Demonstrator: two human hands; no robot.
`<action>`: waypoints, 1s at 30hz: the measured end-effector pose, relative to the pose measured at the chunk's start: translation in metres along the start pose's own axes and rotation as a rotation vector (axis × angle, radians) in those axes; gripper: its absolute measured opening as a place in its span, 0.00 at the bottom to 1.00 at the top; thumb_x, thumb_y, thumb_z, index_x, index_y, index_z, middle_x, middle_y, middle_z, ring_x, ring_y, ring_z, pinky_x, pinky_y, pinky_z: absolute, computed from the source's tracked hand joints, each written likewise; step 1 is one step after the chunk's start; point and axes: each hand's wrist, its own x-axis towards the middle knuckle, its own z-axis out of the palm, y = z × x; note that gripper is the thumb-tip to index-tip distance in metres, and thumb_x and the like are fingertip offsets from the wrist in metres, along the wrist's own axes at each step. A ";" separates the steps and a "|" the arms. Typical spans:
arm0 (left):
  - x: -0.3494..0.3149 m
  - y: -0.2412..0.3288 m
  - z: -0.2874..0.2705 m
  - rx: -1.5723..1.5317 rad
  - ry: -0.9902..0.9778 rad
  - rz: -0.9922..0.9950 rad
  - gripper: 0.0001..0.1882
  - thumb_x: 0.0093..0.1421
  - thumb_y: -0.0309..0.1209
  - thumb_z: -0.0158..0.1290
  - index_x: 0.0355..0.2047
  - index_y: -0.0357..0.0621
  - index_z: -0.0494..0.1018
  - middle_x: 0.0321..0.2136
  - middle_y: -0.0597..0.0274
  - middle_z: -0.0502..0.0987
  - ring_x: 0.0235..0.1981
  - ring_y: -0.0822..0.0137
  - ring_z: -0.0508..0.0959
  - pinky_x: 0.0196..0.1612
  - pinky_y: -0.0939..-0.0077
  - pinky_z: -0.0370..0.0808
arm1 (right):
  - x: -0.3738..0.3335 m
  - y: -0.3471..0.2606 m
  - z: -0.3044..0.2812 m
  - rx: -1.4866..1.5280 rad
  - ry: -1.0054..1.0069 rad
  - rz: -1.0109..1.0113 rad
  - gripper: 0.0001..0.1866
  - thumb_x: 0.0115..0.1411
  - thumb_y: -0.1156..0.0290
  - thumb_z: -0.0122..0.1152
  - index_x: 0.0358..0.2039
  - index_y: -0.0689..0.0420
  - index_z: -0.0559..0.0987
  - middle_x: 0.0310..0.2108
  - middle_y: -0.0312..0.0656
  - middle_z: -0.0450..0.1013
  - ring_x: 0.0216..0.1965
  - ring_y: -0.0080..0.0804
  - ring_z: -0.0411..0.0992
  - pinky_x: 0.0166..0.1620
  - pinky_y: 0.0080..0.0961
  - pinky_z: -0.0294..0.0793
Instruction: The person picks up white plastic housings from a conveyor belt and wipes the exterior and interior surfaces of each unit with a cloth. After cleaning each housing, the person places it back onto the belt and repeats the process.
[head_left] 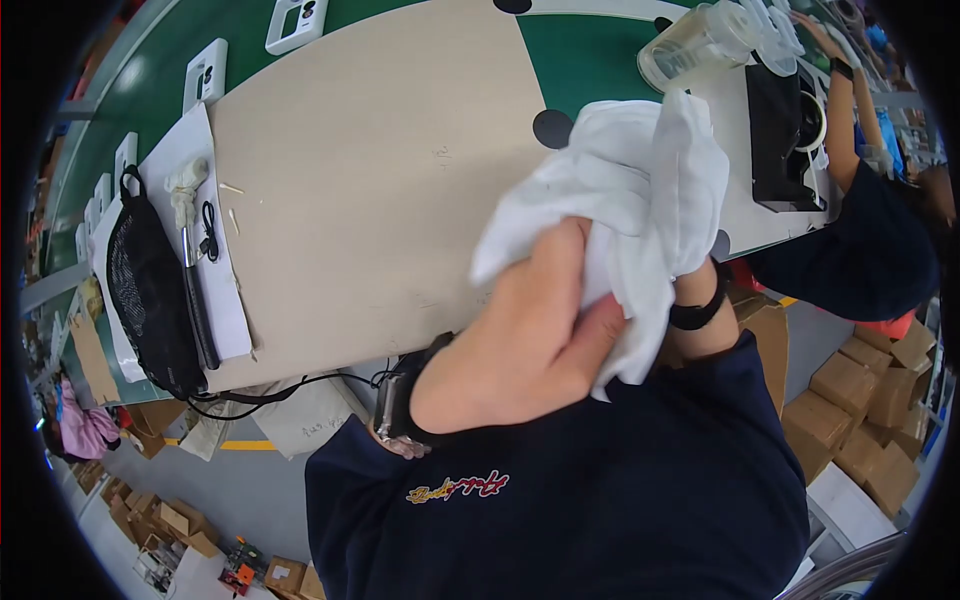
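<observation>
White fabric, which looks like cloth gloves, is bunched in front of me over the right part of the table. My bare left hand comes in from the lower left, a dark band on its wrist. Its fingers are closed on the fabric, with the thumb pressing the lower edge. My right hand is covered by a white glove, and a black wristband shows below the cuff. The two hands are close together, with loose white cloth between them. The right fingers are hidden in the folds, so their pose is unclear.
A beige board covers much of the green table. At left lie a black mesh pouch, a black-handled tool and a short cable. A clear jar and tape dispenser stand right, near a co-worker's arm.
</observation>
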 end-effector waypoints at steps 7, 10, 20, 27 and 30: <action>-0.014 0.003 -0.014 -0.042 0.074 -0.028 0.22 0.48 0.23 0.49 0.44 0.30 0.58 0.34 0.50 0.67 0.27 0.69 0.72 0.29 0.82 0.68 | 0.018 0.037 0.012 -0.368 -0.196 -0.279 0.27 0.44 0.65 0.54 0.45 0.67 0.65 0.25 0.47 0.69 0.27 0.39 0.68 0.29 0.24 0.67; -0.011 -0.004 -0.013 -0.081 0.378 0.077 0.21 0.45 0.24 0.54 0.40 0.31 0.62 0.30 0.54 0.67 0.26 0.70 0.72 0.27 0.82 0.68 | 0.021 0.033 0.026 -0.300 -0.121 -0.203 0.27 0.44 0.65 0.54 0.44 0.67 0.65 0.25 0.47 0.69 0.27 0.39 0.68 0.30 0.24 0.67; 0.000 -0.014 -0.003 -1.010 -0.083 -0.682 0.17 0.51 0.27 0.47 0.41 0.38 0.59 0.22 0.62 0.68 0.23 0.70 0.72 0.25 0.82 0.67 | 0.026 0.011 -0.004 -0.019 0.125 0.060 0.26 0.44 0.65 0.54 0.44 0.66 0.66 0.27 0.47 0.69 0.29 0.38 0.68 0.31 0.23 0.67; 0.007 -0.018 -0.006 -0.897 0.070 -0.471 0.17 0.55 0.28 0.40 0.45 0.40 0.53 0.25 0.60 0.69 0.18 0.68 0.72 0.23 0.81 0.68 | 0.040 0.011 -0.043 0.146 0.308 0.249 0.25 0.45 0.66 0.54 0.43 0.66 0.66 0.28 0.47 0.68 0.29 0.37 0.68 0.32 0.22 0.67; 0.010 -0.018 -0.009 -0.918 0.098 -0.475 0.16 0.57 0.30 0.37 0.46 0.40 0.52 0.28 0.57 0.69 0.17 0.68 0.72 0.23 0.81 0.68 | 0.029 -0.005 -0.015 0.300 0.241 0.223 0.18 0.52 0.62 0.48 0.38 0.63 0.68 0.33 0.42 0.69 0.34 0.29 0.68 0.38 0.20 0.65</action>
